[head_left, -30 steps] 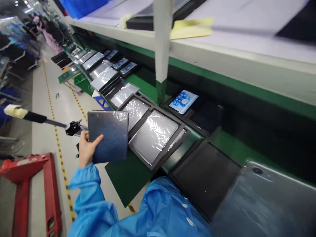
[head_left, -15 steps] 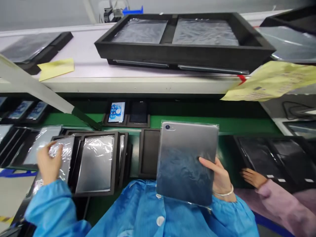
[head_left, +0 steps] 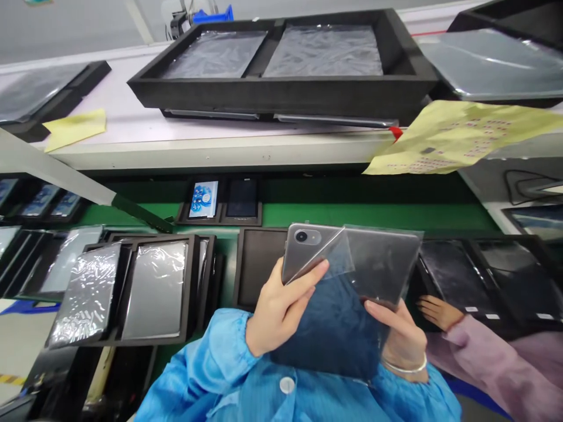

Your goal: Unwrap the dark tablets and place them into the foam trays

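Observation:
I hold a grey tablet (head_left: 378, 264), back side up with its camera at the top left, in front of my chest. My right hand (head_left: 396, 331) grips its lower right edge from beneath. My left hand (head_left: 281, 305) pinches a corner of the clear plastic film (head_left: 328, 258) at the tablet's upper left, and that corner is folded back off the surface. Both sleeves are blue.
Black foam trays (head_left: 132, 287) with film-wrapped tablets lie to my left on the green belt (head_left: 352, 214). A large black tray (head_left: 281, 88) sits on the upper shelf beside yellow papers (head_left: 453, 138). Another person's hand (head_left: 435, 310) in a pink sleeve rests at right on black trays.
My left hand left the trays on the left and came to the tablet, taking hold of the film corner. The tablet tilted from upright towards horizontal.

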Motion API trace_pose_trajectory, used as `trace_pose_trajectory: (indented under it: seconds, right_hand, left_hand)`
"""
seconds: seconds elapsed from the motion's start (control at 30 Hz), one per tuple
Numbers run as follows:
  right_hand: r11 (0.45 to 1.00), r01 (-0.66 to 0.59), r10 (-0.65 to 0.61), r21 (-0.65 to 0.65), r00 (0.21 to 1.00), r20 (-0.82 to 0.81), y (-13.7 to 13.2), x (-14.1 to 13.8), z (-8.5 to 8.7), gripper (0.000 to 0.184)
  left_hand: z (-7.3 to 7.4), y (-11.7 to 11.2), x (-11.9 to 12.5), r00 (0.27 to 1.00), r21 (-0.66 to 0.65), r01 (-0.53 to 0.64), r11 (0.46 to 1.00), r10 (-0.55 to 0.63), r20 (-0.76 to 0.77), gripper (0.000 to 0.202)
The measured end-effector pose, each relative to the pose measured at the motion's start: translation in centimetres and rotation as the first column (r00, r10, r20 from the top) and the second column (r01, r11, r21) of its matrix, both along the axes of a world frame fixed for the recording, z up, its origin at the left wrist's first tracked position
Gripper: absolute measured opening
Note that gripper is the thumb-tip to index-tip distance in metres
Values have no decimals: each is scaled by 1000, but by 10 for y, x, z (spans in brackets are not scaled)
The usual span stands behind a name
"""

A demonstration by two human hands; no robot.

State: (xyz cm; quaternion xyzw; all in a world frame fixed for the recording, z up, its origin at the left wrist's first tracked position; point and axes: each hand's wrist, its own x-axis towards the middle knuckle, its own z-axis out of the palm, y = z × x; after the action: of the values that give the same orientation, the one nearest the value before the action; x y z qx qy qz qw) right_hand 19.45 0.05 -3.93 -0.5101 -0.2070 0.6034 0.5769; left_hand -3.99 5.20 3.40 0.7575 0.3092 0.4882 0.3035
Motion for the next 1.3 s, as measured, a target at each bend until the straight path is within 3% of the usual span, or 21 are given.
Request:
trace_pose_trajectory:
  seconds: [0.13,0.27,0.33,0.4,0.47,0.53,0.57,0.67,0.73,0.8,1.0,1.13,1.23,1.3]
  right_hand:
    - [993,-30,27,116,999,32,-1,12,-7,19]
    - [950,-55,-8,306,979,202,2,20,-5,12]
    - [898,-124,-32,421,938,346,5,21,3,11]
    - [822,-283,-20,494,852,523,9,19,18,18]
    - [748,-444,19,493,757,653,14,15,35,31]
    - [686,-530,54,499,721,691,21,10,48,46]
    - [656,-546,62,522,728,683,24,8,53,49]
    - [539,-564,77,625,772,630,29,5,60,38]
    - [490,-563,102,665,795,597,28,4,63,33]
    - [480,-565,120,671,800,588,26,4,67,33]
    - [525,-555,115,645,797,593,17,1,76,32]
    - [501,-556,93,663,796,598,12,4,77,37]
    - [509,-611,79,607,735,673,5,12,88,35]
    - [497,-688,54,529,633,772,0,16,99,43]
  left_hand:
    - [8,2,14,1000,5,-2,1000,2,-5,55]
    - [2,5,21,997,-16,18,1000,-17,70,56]
    - [-4,9,18,977,-165,51,985,-15,213,70]
    - [-12,16,11,943,-351,115,929,9,332,79]
    - [-21,21,3,926,-461,171,871,19,378,54]
    - [-30,23,-3,906,-449,215,867,-6,423,25]
    - [-34,23,-5,894,-412,246,877,-41,446,20]
    - [-41,21,-7,860,-248,311,918,-161,485,22]
    - [-42,20,-7,853,-186,318,930,-196,483,24]
    - [-41,20,-7,854,-164,319,933,-207,478,24]
    - [-43,17,-7,861,-154,307,939,-205,466,29]
    - [-47,15,-7,851,-130,334,934,-239,469,28]
    - [-36,16,-9,859,-117,350,929,-268,435,27]
    - [-21,17,-9,904,-121,357,926,-310,295,27]
